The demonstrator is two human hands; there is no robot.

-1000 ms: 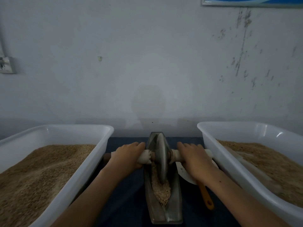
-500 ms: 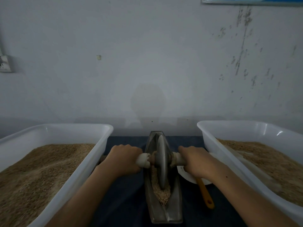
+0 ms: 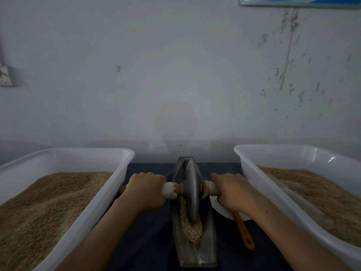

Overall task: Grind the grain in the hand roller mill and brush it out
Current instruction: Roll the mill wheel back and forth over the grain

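One grey metal boat-shaped trough (image 3: 194,255) lies on the dark blue counter (image 3: 150,231), its long axis running straight away from the person toward the wall. A thin grey grinding wheel (image 3: 191,192) stands upright on edge in the groove, roughly over the middle of the trough, and a bed of tan crushed grain (image 3: 190,229) fills the groove from the wheel toward the near end. The wheel's pale axle handles (image 3: 169,190) stick out to both sides, crosswise to the trough.

The left hand (image 3: 145,189) wraps the left handle with fingers curled over the top, and the right hand (image 3: 231,190) grips the right one the same way. The two hands sit level, about equally far from the wheel, so neither is nearer; the coming stroke, as I judge it, turns on pushing and pulling evenly along the trough's length so the wheel stays in the groove and upright. The heaped grain lies on the near side, so a pull toward the body would bring the wheel over it.

Just right of the trough, partly under the right forearm, rests a white dish (image 3: 220,210) with an orange handle (image 3: 243,231), whose head is hidden. Two white plastic tubs flank everything: the left tub (image 3: 109,194) and the right tub (image 3: 252,171), both holding tan grain.
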